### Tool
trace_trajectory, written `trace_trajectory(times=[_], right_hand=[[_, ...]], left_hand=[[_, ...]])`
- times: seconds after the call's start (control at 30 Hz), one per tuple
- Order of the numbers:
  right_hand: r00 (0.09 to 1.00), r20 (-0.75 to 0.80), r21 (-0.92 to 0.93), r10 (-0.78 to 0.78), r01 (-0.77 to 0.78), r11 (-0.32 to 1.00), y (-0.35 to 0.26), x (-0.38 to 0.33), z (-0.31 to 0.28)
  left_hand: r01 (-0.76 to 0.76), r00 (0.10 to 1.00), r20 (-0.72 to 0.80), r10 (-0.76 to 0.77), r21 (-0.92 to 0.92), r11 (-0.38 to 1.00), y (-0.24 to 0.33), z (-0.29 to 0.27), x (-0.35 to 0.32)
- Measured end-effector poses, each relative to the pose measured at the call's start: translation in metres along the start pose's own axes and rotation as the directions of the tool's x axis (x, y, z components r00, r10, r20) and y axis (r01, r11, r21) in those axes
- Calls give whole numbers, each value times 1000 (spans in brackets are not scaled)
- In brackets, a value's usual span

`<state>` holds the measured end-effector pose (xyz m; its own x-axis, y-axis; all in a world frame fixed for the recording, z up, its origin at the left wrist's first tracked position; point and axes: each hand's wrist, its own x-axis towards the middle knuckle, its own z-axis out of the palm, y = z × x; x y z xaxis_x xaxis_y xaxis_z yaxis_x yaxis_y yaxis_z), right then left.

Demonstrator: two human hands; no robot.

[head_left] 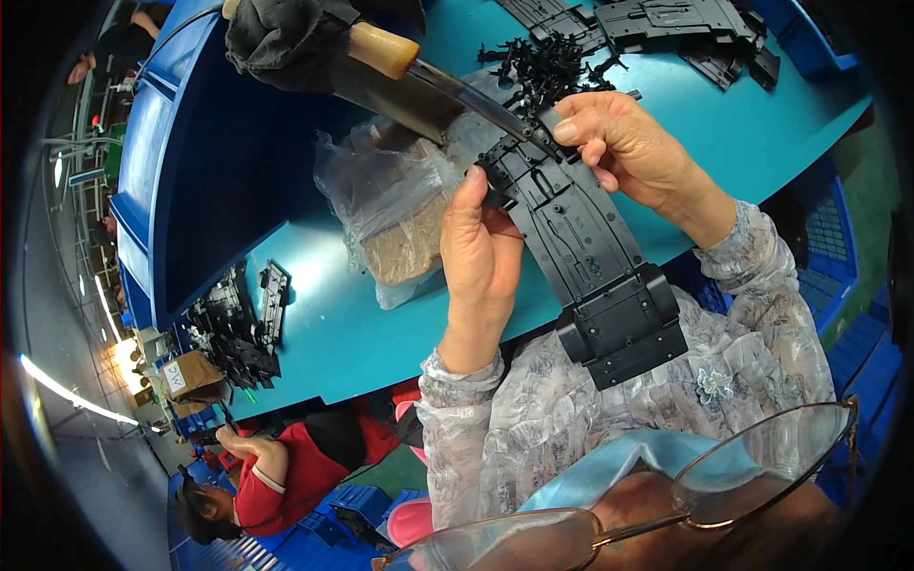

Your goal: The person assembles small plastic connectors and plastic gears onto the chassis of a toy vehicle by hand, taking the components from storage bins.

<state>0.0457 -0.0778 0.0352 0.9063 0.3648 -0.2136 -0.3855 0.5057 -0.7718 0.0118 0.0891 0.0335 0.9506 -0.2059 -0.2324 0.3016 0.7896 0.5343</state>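
Note:
A long black plastic chassis (571,228) with ribs, posts and a wider boxy near end is held tilted in front of my body. My left hand (484,257) grips its left edge near the far end, thumb on top, the other fingers partly hidden behind. My right hand (628,147) is closed at the far right corner, thumb and fingers pinched together. Whether a separate small piece is between them, I cannot tell. A metal-shafted tool (471,97) with a yellowish handle (383,49) slants down from the upper left, its tip at the chassis's far end.
Small black parts (547,71) lie heaped beyond my hands. More black chassis (666,24) are stacked at the far right. A clear plastic bag (400,214) with brown contents and a large blue bin (219,162) are on the left. A person in red (295,476) sits at lower left.

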Motion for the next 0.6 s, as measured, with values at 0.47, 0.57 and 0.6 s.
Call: trace_trajectory(times=[0.47, 0.57, 0.6], right_hand=[[996, 33, -21, 86, -85, 996, -6, -1, -1], [996, 27, 3, 86, -86, 996, 1, 2, -3], [995, 16, -11, 97, -97, 995, 1, 2, -4]], left_hand=[[-31, 995, -91, 35, 45, 998, -4, -7, -1], [-22, 995, -94, 25, 37, 999, -5, -11, -1], [-15, 996, -82, 18, 37, 999, -5, -13, -1]])
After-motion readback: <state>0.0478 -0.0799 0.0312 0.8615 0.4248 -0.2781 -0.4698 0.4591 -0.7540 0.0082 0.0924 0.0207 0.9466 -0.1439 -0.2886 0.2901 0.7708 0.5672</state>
